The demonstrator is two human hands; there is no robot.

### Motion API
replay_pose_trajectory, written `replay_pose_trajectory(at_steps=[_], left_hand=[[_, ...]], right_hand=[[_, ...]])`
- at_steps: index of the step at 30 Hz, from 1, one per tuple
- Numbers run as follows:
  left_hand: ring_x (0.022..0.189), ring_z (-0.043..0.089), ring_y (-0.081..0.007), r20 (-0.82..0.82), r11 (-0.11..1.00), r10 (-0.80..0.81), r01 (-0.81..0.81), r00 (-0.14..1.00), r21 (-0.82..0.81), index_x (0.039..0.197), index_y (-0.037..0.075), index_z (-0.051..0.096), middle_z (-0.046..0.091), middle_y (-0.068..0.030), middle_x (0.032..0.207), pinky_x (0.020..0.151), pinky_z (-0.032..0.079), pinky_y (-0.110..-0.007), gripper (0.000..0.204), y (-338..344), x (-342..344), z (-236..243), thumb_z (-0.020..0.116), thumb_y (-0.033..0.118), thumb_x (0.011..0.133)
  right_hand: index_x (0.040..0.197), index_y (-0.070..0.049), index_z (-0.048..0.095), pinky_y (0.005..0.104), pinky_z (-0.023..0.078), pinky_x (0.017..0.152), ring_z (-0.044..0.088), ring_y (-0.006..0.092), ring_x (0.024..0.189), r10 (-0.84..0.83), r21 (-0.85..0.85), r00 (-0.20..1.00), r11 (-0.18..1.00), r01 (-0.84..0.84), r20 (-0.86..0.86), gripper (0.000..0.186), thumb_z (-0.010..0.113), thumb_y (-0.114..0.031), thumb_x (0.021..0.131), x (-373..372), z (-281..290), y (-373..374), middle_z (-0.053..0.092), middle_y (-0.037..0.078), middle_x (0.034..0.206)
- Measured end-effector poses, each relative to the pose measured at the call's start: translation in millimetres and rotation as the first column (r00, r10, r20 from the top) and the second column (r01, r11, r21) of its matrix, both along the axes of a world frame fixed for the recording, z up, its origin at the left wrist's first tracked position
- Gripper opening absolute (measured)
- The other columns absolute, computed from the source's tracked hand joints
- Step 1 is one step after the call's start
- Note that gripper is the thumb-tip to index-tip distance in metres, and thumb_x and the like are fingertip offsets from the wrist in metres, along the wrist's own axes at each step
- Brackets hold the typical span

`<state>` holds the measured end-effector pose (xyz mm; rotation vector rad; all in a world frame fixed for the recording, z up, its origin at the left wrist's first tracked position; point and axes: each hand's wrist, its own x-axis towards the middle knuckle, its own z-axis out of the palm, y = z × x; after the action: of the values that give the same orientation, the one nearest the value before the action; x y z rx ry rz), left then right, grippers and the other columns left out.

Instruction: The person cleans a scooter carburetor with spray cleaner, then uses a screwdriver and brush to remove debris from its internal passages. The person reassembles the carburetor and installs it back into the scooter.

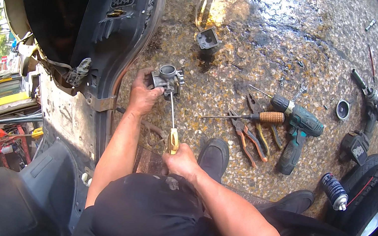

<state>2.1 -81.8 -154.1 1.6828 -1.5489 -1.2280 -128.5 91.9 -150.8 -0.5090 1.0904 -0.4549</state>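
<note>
My left hand (141, 95) is closed around a metal carburetor (167, 80), holding it above the floor with its round opening facing up. My right hand (182, 161), near my knee, grips a screwdriver (173, 139) by its yellowish handle. Its shaft points away from me, and the tip meets the near side of the carburetor; the exact spot it touches is too small to make out. Beyond the carburetor, a small square metal bowl (208, 39) lies on the floor with its hollow side up.
A scooter's dark body (131, 32) stands close on the left. To the right lie a brown-handled screwdriver (270, 117), pliers (249, 146), a teal cordless drill (302, 123), a round metal part (342, 109), another power tool (374, 107), a spray can (333, 189) and a tyre (369, 183).
</note>
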Motion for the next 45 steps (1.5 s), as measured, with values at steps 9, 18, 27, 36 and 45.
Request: replay_pose_trajectory(at_steps=[9,18,27,36,45], left_hand=[[0.110,0.058,-0.0218,-0.062,0.998,-0.003,0.007,0.998,0.065,0.130,0.000,0.045,0.057,-0.0128,0.118,0.096,0.048,-0.033,0.064,4,-4,5,0.067,-0.007,0.070],[0.107,0.060,-0.0219,-0.199,0.983,0.117,-0.086,0.973,0.161,0.132,-0.002,0.046,0.060,-0.0129,0.116,0.095,0.049,-0.033,0.064,2,2,0,0.066,-0.006,0.071],[0.103,0.061,-0.0212,-0.441,0.971,0.191,-0.103,0.877,0.216,0.131,-0.005,0.047,0.062,-0.0123,0.115,0.096,0.047,-0.033,0.063,-9,-8,-8,0.067,-0.002,0.072],[0.106,0.059,-0.0219,-0.346,0.989,0.095,-0.050,0.933,0.137,0.133,-0.004,0.043,0.059,-0.0129,0.117,0.098,0.046,-0.035,0.069,-7,-17,-4,0.070,0.002,0.070],[0.110,0.057,-0.0236,-0.235,0.989,0.058,-0.024,0.970,0.144,0.133,-0.004,0.042,0.057,-0.0141,0.119,0.100,0.045,-0.036,0.068,4,-25,2,0.067,-0.001,0.070]], right_hand=[[0.086,0.003,0.063,0.0329,0.051,0.054,0.066,0.0199,0.054,-0.027,-0.020,1.000,0.999,0.027,-0.015,0.014,0.057,-0.009,0.081,8,-8,2,0.066,0.012,0.063],[0.101,0.000,0.060,0.0348,0.052,0.065,0.067,0.0203,0.068,0.037,-0.086,0.997,0.996,-0.031,0.070,0.026,0.068,-0.016,0.082,-7,-3,6,0.069,0.010,0.075],[0.103,0.003,0.062,0.0414,0.051,0.077,0.067,0.0326,0.085,0.151,-0.156,0.985,0.978,-0.137,0.082,0.039,0.070,-0.023,0.075,-13,-15,15,0.068,0.021,0.087],[0.081,0.004,0.067,0.0409,0.052,0.069,0.069,0.0306,0.072,-0.031,-0.061,0.999,0.998,0.032,0.017,0.026,0.068,-0.022,0.075,-14,-1,7,0.067,0.018,0.071],[0.086,0.004,0.068,0.0410,0.053,0.073,0.070,0.0329,0.078,-0.009,0.003,1.000,1.000,0.009,0.012,0.026,0.067,-0.019,0.075,-12,-4,3,0.070,0.021,0.078]])
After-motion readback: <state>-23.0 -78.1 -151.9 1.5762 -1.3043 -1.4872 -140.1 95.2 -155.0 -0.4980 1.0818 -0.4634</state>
